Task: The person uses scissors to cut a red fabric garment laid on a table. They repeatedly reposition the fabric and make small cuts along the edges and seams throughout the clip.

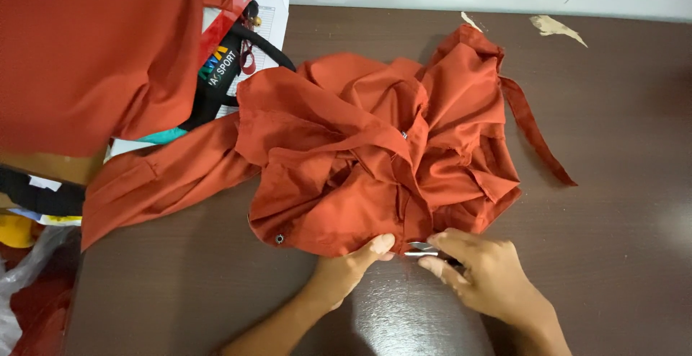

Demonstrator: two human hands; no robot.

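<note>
Crowding garment [375,154]: black bag [220,75], papers [270,10]

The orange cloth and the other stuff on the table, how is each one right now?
Cloth: crumpled in a heap, strap trailing right.
Left hand: pressing the cloth's near edge.
Right hand: holding a small metal tool at that edge.
Snap: undone.
Table: top chipped at the far edge.

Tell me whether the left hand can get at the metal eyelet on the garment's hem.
Probably yes. The left hand rests on the hem of the rust-orange garment, and the metal eyelet lies exposed on the same edge, with only bare table between them.
</note>
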